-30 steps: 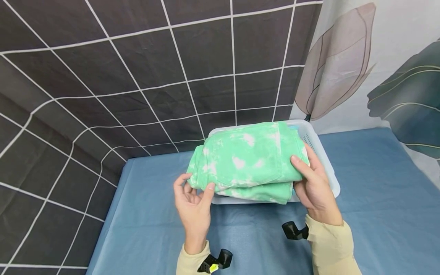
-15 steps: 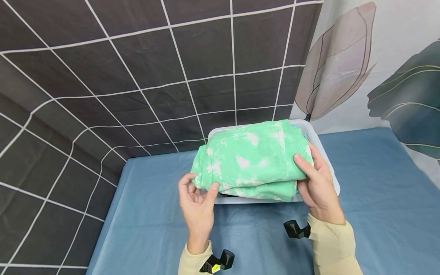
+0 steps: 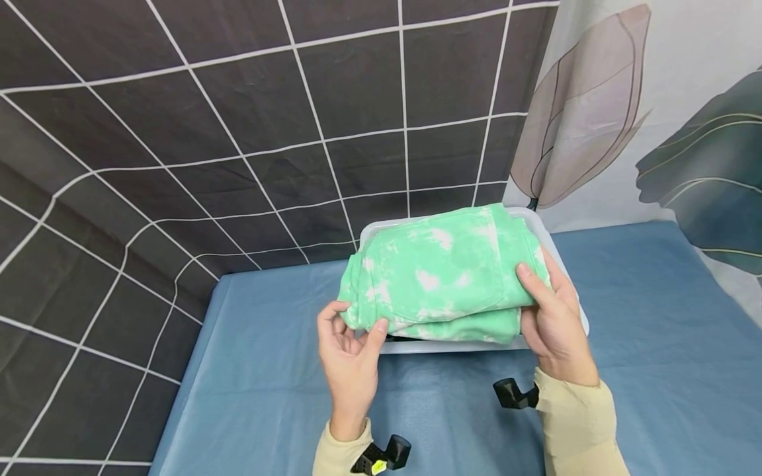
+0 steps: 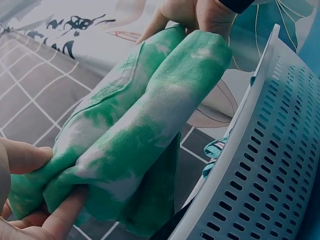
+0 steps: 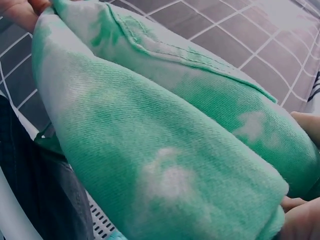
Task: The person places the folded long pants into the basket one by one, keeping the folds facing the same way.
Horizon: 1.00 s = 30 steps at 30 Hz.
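A folded green-and-white tie-dye garment with a stitched pocket [image 3: 440, 264] is held between both hands over a white plastic basket [image 3: 449, 346]. My left hand [image 3: 351, 363] pinches its near left corner, thumb on top and fingers below, as the left wrist view also shows. At the opposite end, my right hand [image 3: 559, 324] grips the right edge, its thumb lying on the upper face and its other fingers beneath. The garment hides most of the basket's inside. In the left wrist view the basket's slotted wall [image 4: 265, 150] stands beside the garment's underside.
Inside the basket are dark clothing [image 5: 30, 175] and a light-blue striped cloth [image 4: 215, 152]. A blue cloth [image 3: 268, 370] covers the table. Behind it hangs a dark curtain with white grid lines [image 3: 357, 86], and a leaf-patterned white curtain [image 3: 673, 39] is on the right.
Both hands have shifted slightly to the right with the garment. Its far right corner has risen a little in the head view, and the basket has stayed in place.
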Each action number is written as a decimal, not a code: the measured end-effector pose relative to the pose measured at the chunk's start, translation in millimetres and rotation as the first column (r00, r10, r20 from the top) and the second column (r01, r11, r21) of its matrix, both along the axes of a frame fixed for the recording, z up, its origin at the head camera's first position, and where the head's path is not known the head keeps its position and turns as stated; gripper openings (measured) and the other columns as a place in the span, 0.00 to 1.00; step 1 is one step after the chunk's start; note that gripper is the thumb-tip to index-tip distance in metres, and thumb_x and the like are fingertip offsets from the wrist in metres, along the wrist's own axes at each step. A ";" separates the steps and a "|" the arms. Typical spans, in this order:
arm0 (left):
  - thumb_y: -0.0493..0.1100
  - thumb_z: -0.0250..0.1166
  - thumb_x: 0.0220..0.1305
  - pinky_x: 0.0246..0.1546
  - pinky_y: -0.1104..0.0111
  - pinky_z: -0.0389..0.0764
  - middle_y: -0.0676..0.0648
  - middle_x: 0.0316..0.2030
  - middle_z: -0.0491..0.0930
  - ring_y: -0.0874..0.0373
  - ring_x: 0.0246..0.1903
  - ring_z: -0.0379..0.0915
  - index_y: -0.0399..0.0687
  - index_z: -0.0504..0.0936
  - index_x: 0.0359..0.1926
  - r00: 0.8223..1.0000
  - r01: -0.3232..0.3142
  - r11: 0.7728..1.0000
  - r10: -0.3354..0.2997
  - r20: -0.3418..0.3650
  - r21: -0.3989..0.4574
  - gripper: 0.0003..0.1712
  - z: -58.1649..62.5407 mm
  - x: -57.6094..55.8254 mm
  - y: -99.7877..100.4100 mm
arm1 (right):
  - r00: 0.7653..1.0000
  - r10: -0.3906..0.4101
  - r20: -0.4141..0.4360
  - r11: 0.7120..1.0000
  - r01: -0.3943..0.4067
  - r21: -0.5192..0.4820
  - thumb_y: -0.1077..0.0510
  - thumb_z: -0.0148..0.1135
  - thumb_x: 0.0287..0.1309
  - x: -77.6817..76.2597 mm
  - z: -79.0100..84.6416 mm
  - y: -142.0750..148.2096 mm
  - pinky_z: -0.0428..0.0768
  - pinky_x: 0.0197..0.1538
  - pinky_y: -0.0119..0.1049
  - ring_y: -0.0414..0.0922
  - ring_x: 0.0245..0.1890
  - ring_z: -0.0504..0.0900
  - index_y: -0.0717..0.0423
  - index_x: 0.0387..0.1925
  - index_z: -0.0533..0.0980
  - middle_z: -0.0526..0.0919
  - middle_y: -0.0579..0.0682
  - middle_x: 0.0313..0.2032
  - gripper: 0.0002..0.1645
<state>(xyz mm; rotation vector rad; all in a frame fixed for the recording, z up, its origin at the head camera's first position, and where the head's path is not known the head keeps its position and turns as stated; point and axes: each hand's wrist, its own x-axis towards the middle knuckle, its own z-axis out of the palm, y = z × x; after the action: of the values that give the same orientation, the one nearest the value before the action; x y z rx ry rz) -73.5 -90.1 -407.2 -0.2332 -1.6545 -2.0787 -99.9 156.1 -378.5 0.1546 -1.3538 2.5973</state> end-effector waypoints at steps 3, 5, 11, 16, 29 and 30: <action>0.23 0.66 0.60 0.45 0.65 0.83 0.39 0.47 0.74 0.51 0.47 0.77 0.29 0.62 0.57 1.000 0.007 1.000 -0.007 -0.014 -0.005 0.29 0.1 0.7 1.1 | 1.000 -0.016 0.005 1.000 0.016 -0.025 0.65 0.49 0.75 -0.4 -0.4 -0.6 0.74 0.57 0.27 0.40 0.53 0.75 0.62 0.73 0.58 0.68 0.54 0.62 0.29; 0.23 0.66 0.60 0.44 0.65 0.83 0.39 0.47 0.73 0.52 0.46 0.77 0.29 0.62 0.57 1.000 0.014 1.000 -0.014 -0.023 -0.009 0.29 0.2 1.5 1.4 | 0.999 -0.034 0.000 0.998 0.034 -0.045 0.65 0.49 0.75 -0.5 -1.0 -0.7 0.75 0.56 0.28 0.41 0.51 0.75 0.62 0.71 0.61 0.69 0.54 0.58 0.27; 0.24 0.66 0.60 0.42 0.67 0.82 0.41 0.47 0.72 0.53 0.45 0.76 0.27 0.59 0.57 0.997 0.057 0.998 -0.057 -0.058 0.006 0.30 0.6 1.9 1.8 | 0.997 -0.054 -0.063 0.995 0.049 -0.084 0.67 0.47 0.74 -1.2 -3.5 1.1 0.75 0.56 0.29 0.42 0.50 0.75 0.63 0.69 0.64 0.70 0.55 0.56 0.25; 0.23 0.64 0.63 0.44 0.67 0.82 0.42 0.48 0.71 0.54 0.46 0.75 0.24 0.58 0.58 0.989 0.117 0.993 -0.119 -0.085 -0.030 0.28 -1.1 0.7 1.6 | 0.995 -0.067 -0.072 0.995 0.061 -0.083 0.68 0.47 0.74 -2.0 -4.5 4.6 0.74 0.58 0.29 0.43 0.52 0.75 0.62 0.71 0.63 0.69 0.56 0.60 0.27; 0.24 0.65 0.62 0.47 0.66 0.82 0.42 0.47 0.70 0.53 0.48 0.76 0.26 0.60 0.57 0.984 0.173 0.984 -0.176 -0.042 -0.050 0.27 -9.4 -3.0 4.2 | 0.991 -0.122 -0.050 0.988 0.117 -0.096 0.68 0.51 0.73 -7.7 -9.9 10.9 0.77 0.54 0.29 0.43 0.48 0.78 0.63 0.68 0.68 0.73 0.55 0.55 0.24; 0.24 0.66 0.62 0.47 0.66 0.82 0.42 0.47 0.71 0.53 0.47 0.76 0.26 0.60 0.57 0.985 0.169 0.984 -0.171 -0.035 -0.054 0.27 -10.1 -3.2 4.2 | 0.991 -0.123 -0.044 0.989 0.118 -0.088 0.67 0.51 0.73 -8.6 -10.7 10.8 0.77 0.54 0.29 0.42 0.49 0.77 0.62 0.68 0.68 0.73 0.55 0.55 0.24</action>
<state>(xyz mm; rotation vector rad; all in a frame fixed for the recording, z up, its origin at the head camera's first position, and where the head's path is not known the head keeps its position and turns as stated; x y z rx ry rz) -76.7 -85.9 -417.3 -0.4442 -1.7181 -2.1422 -108.5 166.9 -389.2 0.1182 -1.1951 2.5282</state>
